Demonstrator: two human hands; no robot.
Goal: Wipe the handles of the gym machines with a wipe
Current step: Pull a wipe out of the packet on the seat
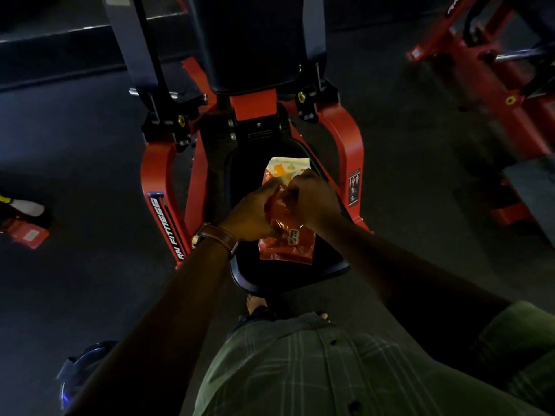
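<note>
both hands work an orange wipes pack (285,235) lying on the black seat pad (288,274) of a red gym machine (156,175), centre of view. left hand (252,214) has fingers curled, gripping the pack's left side near its middle; brown-strap watch (214,235) on that wrist. right hand (313,202) also curled, pinching the top of the pack from the right, hands nearly touching. pack's far end shows white and yellow print, near end lies flat on the pad. black backrest (255,40) stands far behind. second red machine (492,85) far right. dark floor (75,280) around. green plaid shirt (300,370) near bottom.
</note>
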